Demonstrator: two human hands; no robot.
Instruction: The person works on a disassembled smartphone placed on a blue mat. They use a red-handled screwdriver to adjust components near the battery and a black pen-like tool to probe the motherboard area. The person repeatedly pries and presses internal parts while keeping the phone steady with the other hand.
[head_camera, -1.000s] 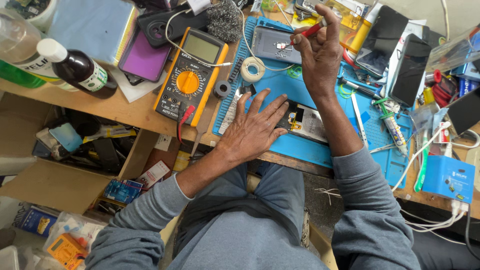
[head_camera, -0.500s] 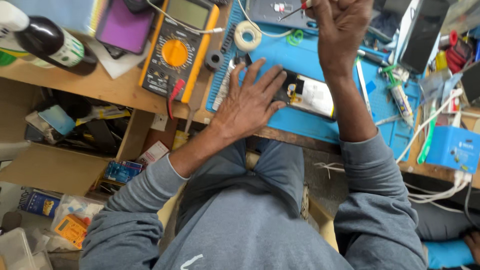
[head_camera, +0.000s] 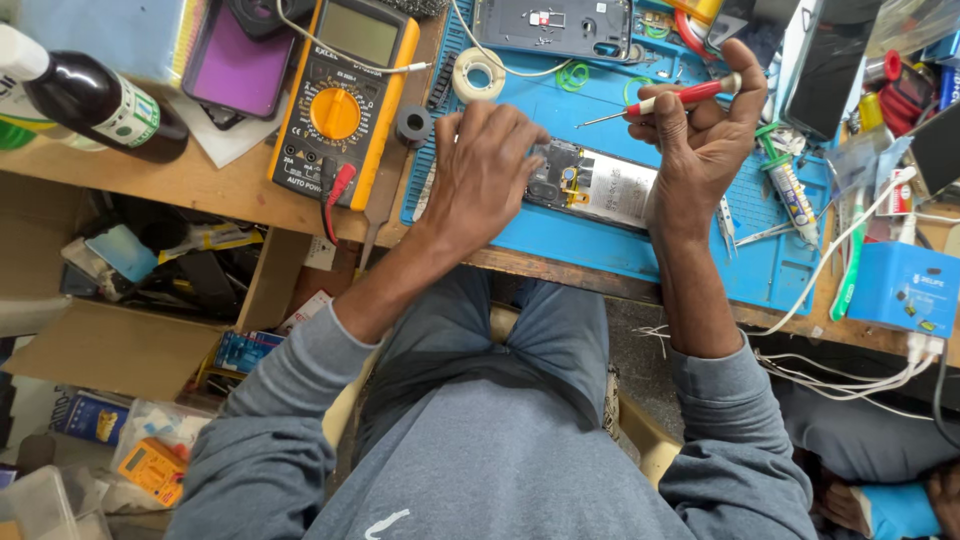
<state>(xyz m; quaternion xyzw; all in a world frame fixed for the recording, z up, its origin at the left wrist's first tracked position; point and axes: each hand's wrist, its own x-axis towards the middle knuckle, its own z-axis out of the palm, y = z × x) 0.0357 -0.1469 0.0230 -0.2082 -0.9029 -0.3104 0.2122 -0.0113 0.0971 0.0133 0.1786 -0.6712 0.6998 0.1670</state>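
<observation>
The left hand (head_camera: 490, 170) lay palm down, fingers spread and loosely curled, over the near end of an opened phone (head_camera: 595, 187); whether the fingers gripped it or only pressed on it could not be told. The right hand (head_camera: 705, 140) was raised just above the phone's far end, its thumb and fingers clamped on a red-handled screwdriver (head_camera: 660, 101) whose thin metal tip pointed back toward the left hand, above the phone and not touching it. The two hands were apart, with the phone between and below them.

The phone lay with its insides showing on a blue mat (head_camera: 600, 245) that covered the right part of a wooden table (head_camera: 200, 185). Farther up the mat sat a second dark phone frame (head_camera: 555, 28) and a roll of white tape (head_camera: 478, 74). Beside the left hand, at the mat's edge, lay a small dark ring (head_camera: 412, 125). Left of that sat an orange and black meter (head_camera: 345, 95) with a dial and a red plug in its lower sockets. A purple-faced device (head_camera: 235, 65) lay near it, and a dark bottle (head_camera: 90, 100) with a white cap lay on its side at the far left. To the right of the right hand lay tweezers (head_camera: 727, 220), a tube (head_camera: 790, 190) and a blue box (head_camera: 905, 290) with white cables.
</observation>
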